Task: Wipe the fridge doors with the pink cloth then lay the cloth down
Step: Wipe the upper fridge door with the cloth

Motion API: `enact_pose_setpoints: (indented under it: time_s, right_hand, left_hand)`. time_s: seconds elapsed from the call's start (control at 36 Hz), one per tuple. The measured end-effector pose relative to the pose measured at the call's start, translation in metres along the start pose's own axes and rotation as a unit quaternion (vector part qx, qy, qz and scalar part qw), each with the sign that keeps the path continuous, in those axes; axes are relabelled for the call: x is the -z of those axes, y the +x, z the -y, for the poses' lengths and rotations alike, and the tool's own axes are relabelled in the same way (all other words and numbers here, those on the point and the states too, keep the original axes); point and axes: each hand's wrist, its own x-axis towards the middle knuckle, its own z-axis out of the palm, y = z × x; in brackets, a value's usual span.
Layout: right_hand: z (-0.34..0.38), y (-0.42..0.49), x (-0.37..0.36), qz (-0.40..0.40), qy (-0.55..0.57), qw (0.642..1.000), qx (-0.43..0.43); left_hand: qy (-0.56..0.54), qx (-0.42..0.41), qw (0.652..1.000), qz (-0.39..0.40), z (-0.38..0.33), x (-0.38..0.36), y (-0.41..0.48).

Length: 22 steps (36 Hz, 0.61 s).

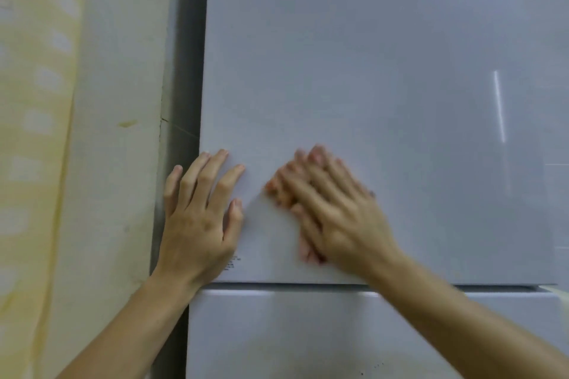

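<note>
On the upper fridge door (369,71), toward its 7 o'clock corner, your right hand (334,212) presses the pink cloth (275,189) flat, grip wide with straight fingers; at its 9 o'clock your left hand (200,218) rests flat, holding nothing.

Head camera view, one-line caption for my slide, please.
Right hand presses a pink cloth against the glossy pale-grey upper fridge door while the left hand rests flat beside it.

Both hands lie flat on the upper fridge door (369,71) above the lower door (308,332), the left hand (198,218) bare at its edge, the right hand (335,212) pressing the pink cloth (278,186).
</note>
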Motion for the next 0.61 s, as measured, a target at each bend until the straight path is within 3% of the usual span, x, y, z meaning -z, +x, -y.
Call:
enact_pose_setpoints:
  time_s: [0.17, 0.31, 0.42, 0.61]
  right_hand:
    - [-0.018, 0.077, -0.004, -0.041, -0.031, 0.981, -0.185]
    - [0.005, 0.088, -0.013, -0.038, -0.022, 0.967, -0.251]
    - [0.028, 0.071, -0.019, -0.044, -0.034, 0.979, -0.198]
    - [0.095, 0.001, -0.030, 0.067, -0.001, 0.998, -0.019]
  left_hand:
    - [0.029, 0.021, 0.999, -0.006, 0.036, 0.006, 0.009]
    - [0.051, 0.056, 0.997, -0.002, 0.072, 0.003, 0.008]
    - [0.019, 0.037, 0.999, 0.018, 0.077, 0.001, 0.005]
    - [-0.005, 0.094, 0.996, 0.007, 0.080, 0.005, -0.004]
